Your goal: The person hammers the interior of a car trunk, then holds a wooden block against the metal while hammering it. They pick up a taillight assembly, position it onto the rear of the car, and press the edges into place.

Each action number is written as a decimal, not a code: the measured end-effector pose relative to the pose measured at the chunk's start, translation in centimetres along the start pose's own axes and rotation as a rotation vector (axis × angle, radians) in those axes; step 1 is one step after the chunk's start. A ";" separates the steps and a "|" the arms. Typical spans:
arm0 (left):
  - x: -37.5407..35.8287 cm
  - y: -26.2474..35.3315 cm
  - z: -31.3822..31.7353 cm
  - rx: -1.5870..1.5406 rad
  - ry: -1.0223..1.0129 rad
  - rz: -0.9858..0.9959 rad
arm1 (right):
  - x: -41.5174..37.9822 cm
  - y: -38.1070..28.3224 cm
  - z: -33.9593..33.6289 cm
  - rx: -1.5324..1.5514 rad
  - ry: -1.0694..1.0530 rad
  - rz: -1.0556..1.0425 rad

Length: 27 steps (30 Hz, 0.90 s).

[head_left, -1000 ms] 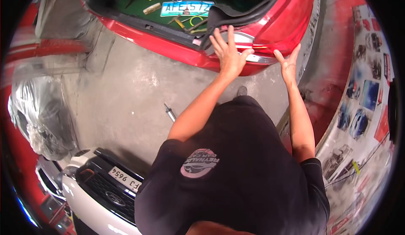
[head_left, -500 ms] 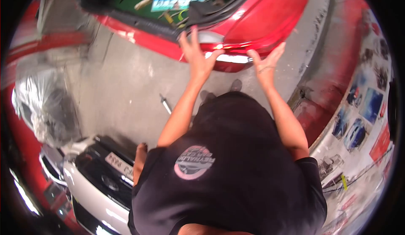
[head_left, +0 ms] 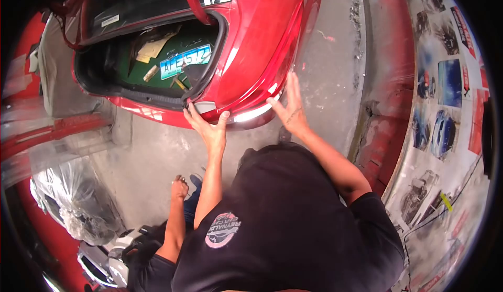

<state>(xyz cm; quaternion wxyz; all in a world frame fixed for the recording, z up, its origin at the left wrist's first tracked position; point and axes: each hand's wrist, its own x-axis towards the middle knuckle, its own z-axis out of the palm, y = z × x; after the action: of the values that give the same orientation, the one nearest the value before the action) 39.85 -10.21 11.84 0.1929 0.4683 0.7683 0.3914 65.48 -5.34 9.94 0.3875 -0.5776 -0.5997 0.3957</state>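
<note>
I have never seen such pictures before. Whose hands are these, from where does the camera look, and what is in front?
There is no robot here, only a person with bare hands. The camera is worn on their head and looks down, so their dark shirt fills the lower middle. The left hand and right hand are open at the rear corner of a red car, holding nothing. In its open trunk lie a number plate and yellowish papers. The hand further left belongs to someone else.
</note>
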 end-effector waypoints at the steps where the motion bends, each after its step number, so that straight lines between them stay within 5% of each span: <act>1: 0.1 0.0 0.2 0.013 0.007 -0.012 | 0.9 0.2 -0.8 -0.001 0.003 -0.046; 6: 0.9 -1.8 0.6 -0.001 0.096 0.125 | 3.0 4.0 0.9 -0.154 0.021 -0.281; 17: -2.2 -4.9 0.3 -0.034 0.156 -0.015 | 2.3 1.9 0.7 -0.098 -0.045 -0.127; 18: -3.0 -4.8 -0.4 0.494 0.302 0.295 | 2.4 1.8 0.9 -0.103 -0.045 -0.134; 19: -2.9 -4.7 -0.9 0.491 0.304 0.288 | 2.3 1.8 1.0 -0.109 -0.051 -0.136; 25: 4.0 2.6 -5.9 0.920 -0.795 1.509 | 2.5 2.3 0.5 -0.218 -0.051 -0.122; 26: 4.1 0.9 -4.6 0.604 -0.668 1.327 | 2.3 2.1 0.6 -0.195 -0.063 -0.109; 27: 4.4 1.3 -4.5 0.584 -0.665 1.348 | 2.3 1.9 0.5 -0.172 -0.069 -0.096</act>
<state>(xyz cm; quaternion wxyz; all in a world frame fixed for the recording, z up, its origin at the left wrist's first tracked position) 35.52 -7.95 15.98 0.0034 0.9545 0.2943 0.0472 65.65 -3.01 7.97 0.3339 -0.5654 -0.6714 0.3437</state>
